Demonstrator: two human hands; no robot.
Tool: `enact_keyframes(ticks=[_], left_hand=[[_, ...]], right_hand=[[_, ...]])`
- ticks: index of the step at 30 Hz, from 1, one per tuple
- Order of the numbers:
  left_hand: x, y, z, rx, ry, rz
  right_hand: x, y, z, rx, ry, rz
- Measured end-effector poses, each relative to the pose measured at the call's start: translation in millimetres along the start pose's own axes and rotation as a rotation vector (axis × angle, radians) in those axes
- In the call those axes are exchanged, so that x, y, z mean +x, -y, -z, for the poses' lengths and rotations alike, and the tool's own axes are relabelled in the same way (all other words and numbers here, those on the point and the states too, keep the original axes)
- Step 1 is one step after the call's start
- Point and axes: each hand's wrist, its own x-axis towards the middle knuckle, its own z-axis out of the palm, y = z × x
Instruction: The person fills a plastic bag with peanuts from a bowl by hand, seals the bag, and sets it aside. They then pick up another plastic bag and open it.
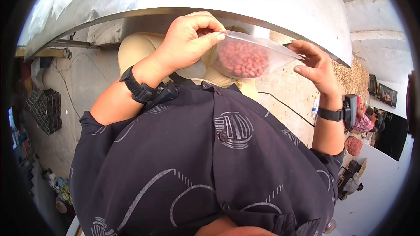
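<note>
A clear plastic bag (247, 57) partly filled with reddish nuts or beans hangs over the person's lap, below the edge of the metal table. My left hand (192, 37) pinches its top left corner between thumb and fingers. At the bag's right corner is my right hand (313, 65), its thumb and fingers apart, with the bag's pointed tip close to the gap between them. Whether a finger touches that tip is hard to tell.
A shiny metal table (288, 0) curves across the top. Black crates (45, 110) stand on the floor at the left. At the right are a pile of brown material (352, 78), a person in patterned clothing (363, 121) and a dark cable (286, 105).
</note>
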Motion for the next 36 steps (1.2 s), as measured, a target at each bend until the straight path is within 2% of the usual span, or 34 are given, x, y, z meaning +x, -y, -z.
enact_keyframes(ticks=[1,2,6,9,13,17,18,24,30,36], left_hand=[[0.6,1.1,0.3,0.01,-0.001,-0.002],[1.5,2.8,0.8,0.02,-0.002,-0.003],[1.9,-4.5,4.1,0.009,0.012,0.092],[14.9,-18.5,-10.1,0.309,-0.029,-0.3],[32.2,-31.6,-34.3,0.736,0.064,-0.454],[39.8,-44.0,-57.7,0.979,0.234,-0.256],[41.0,-45.2,-61.9,0.984,0.213,-0.29],[44.5,-47.4,-67.9,1.01,0.29,-0.212],[34.5,-32.6,-43.9,0.947,0.167,-0.323],[19.1,-27.7,-4.9,0.817,0.115,-0.273]], right_hand=[[1.7,-1.1,-8.5,0.104,0.034,0.014],[4.4,-6.4,-13.8,0.024,0.053,0.026],[7.6,-25.8,-33.5,-0.013,-0.131,0.086],[8.1,-25.4,-34.2,-0.017,-0.111,0.141],[6.9,-18.0,-38.8,-0.045,-0.137,0.2],[4.9,-13.5,-43.1,-0.089,-0.143,0.26],[4.5,-13.0,-44.0,-0.093,-0.141,0.274],[1.0,-7.7,-49.3,-0.128,-0.128,0.287],[0.8,-6.8,-47.9,-0.13,-0.157,0.296],[0.0,-11.3,-41.7,-0.144,-0.17,0.307]])
